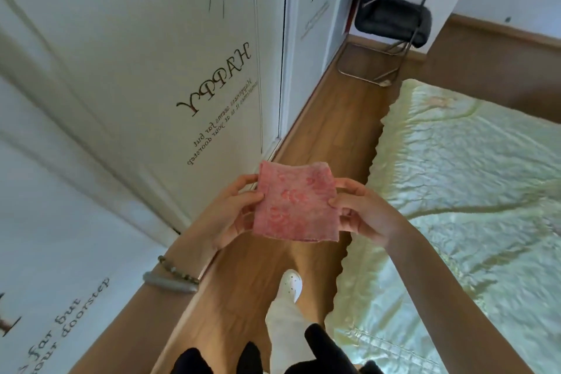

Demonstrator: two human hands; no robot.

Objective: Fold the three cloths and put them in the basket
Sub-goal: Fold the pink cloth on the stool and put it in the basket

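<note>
A small pink patterned cloth (296, 202), folded into a rough square, is held up in the air above the wooden floor. My left hand (232, 209) pinches its left edge and my right hand (361, 211) pinches its right edge. Two bracelets sit on my left wrist. No basket and no other cloths are in view.
A bed with a shiny pale green quilted cover (467, 206) fills the right side. White wardrobe doors with lettering (170, 76) stand on the left. A strip of wooden floor (340, 118) runs between them. A black chair (394, 18) stands at the far end. My leg and white shoe (291, 285) are below.
</note>
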